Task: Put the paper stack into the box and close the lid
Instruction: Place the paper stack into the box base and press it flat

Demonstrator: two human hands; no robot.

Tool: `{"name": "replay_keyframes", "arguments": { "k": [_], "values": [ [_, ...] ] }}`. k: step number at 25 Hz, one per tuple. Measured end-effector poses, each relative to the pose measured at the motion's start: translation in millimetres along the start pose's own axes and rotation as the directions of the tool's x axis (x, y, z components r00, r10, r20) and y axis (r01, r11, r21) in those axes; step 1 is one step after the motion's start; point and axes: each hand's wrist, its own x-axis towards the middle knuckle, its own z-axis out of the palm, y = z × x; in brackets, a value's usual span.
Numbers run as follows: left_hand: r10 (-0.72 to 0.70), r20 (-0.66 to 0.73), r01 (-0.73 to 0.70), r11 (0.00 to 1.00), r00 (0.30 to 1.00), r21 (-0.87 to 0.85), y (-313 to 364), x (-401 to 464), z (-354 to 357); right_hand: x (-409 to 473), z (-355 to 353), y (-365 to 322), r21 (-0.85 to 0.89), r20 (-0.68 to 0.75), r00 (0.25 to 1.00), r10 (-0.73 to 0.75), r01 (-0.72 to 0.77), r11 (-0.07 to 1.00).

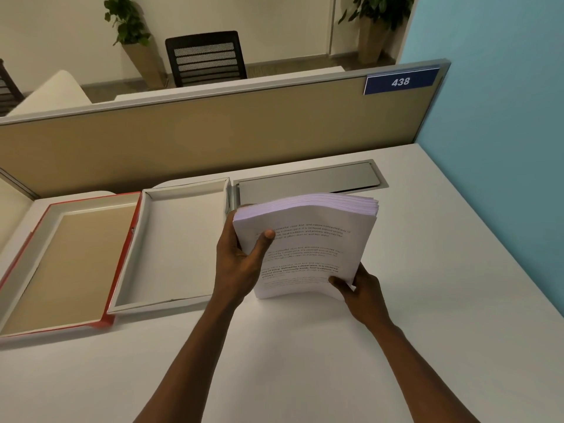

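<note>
A thick stack of printed white paper (pixel 317 239) stands on its lower edge on the white desk, tilted and slightly bowed. My left hand (pixel 241 261) grips its left edge, thumb across the front page. My right hand (pixel 363 293) holds its lower right corner. To the left lies the open box: its white tray (pixel 171 302) has nothing in it, and its red-edged lid (pixel 122 264) lies flat, hinged at the tray's left side, its tan inside facing up.
A grey cable hatch (pixel 308 180) is set into the desk (pixel 305 361) just behind the paper. A tan partition (pixel 213 132) with a blue 438 plate (pixel 400 81) runs along the back. The blue wall (pixel 503 148) closes the right side.
</note>
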Motion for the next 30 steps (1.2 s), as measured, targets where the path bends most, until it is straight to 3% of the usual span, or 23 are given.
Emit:
{"name": "replay_keyframes", "arguments": {
  "k": [3,7,13,23,30],
  "values": [
    [-0.106,0.056,0.103,0.993,0.993,0.065,-17.9,-5.7,-11.4,0.2,-6.3,-6.7,-0.005,0.006,1.0,0.001,-0.001,1.0],
    [-0.113,0.078,0.102,0.986,0.991,0.129,-27.6,-10.5,-15.8,12.1,-24.8,-31.4,0.092,0.012,0.999,-0.047,0.046,0.995],
    [-0.166,0.057,0.148,0.96,0.984,0.239,-40.6,-10.6,-19.4,13.6,-22.1,-39.4,0.072,-0.047,0.995,-0.087,0.09,0.993],
    [-0.092,-0.03,0.096,0.97,0.995,0.225,-36.9,-17.6,-25.3,15.9,-23.7,-53.2,-0.061,-0.072,0.977,-0.201,0.196,0.979],
    [-0.047,-0.049,0.057,0.974,0.998,0.217,11.7,-5.1,-93.3,32.1,1.9,-131.9,-0.004,0.04,0.976,-0.213,0.214,0.977]
  ]
}}
